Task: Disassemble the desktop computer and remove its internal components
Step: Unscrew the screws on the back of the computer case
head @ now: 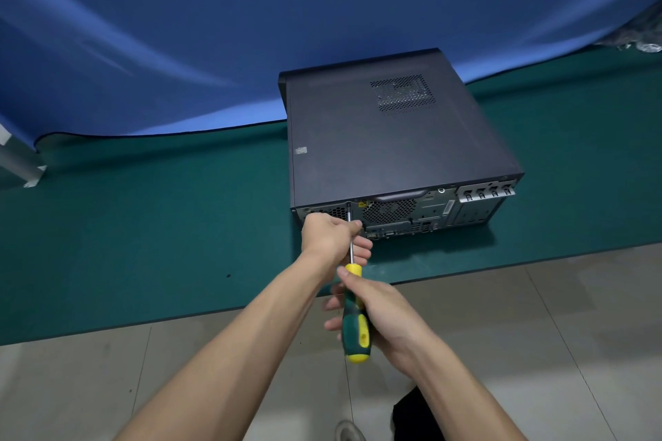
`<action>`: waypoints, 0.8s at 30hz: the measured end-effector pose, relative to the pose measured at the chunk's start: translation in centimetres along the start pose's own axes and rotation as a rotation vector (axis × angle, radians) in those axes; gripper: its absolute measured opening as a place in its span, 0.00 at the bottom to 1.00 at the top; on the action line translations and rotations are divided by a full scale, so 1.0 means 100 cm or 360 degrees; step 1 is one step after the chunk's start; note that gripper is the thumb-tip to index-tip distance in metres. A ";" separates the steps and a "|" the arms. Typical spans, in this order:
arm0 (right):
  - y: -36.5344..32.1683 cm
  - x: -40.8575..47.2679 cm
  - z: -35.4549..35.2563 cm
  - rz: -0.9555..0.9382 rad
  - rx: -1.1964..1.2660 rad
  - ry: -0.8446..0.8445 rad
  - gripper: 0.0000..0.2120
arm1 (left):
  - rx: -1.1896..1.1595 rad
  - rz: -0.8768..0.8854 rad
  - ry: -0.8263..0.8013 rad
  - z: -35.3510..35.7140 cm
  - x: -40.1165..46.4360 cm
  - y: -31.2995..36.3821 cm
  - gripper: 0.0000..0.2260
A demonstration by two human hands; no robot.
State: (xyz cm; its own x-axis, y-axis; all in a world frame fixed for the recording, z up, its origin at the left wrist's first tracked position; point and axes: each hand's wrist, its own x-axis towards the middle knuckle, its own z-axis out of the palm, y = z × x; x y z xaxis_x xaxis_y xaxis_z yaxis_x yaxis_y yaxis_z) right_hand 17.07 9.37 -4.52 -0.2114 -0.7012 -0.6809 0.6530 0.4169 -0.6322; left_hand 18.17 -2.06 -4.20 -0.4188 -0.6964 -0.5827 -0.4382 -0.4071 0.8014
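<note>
Right hand [372,311] grips the screwdriver [354,319] handle near the desk [143,225] edge; left hand [333,240] pinches its shaft, tip at the computer case [387,140] rear panel.

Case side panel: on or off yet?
On. The dark side panel covers the computer fully; no internals show. The screwdriver tip meets the rear edge.

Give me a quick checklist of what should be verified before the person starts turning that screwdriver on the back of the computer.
1. Screwdriver tip at the rear-panel screw: ok; seating in the head: cannot tell.
2. Right hand grips the handle: ok.
3. Left hand steadies the shaft: ok.
4. Computer lies flat on the green mat: ok.
5. Side cover on: ok.
6. Power cable unplugged: none in view, ok.
</note>
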 end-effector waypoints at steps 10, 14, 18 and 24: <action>0.002 0.004 0.000 -0.0124 -0.0107 0.0281 0.10 | 0.0172 0.0030 -0.0104 -0.006 -0.002 0.004 0.07; 0.005 0.006 0.004 -0.0133 -0.0008 0.0279 0.09 | 0.0010 -0.0023 -0.0084 0.002 -0.001 0.004 0.08; 0.004 0.003 0.001 -0.0088 0.0189 0.0082 0.12 | -0.0203 -0.0048 -0.0160 0.002 0.000 0.000 0.09; 0.009 0.009 0.004 -0.0246 -0.0084 0.0508 0.11 | -0.0590 -0.0071 0.0084 0.006 0.011 0.008 0.05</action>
State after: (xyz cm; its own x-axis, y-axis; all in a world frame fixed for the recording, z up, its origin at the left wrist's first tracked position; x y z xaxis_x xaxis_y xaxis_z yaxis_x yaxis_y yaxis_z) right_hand 17.82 8.88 -5.55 -0.5269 -0.5457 -0.6516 0.5587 0.3553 -0.7494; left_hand 16.89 -2.79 -4.22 -0.3604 -0.6988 -0.6180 -0.1335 -0.6170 0.7756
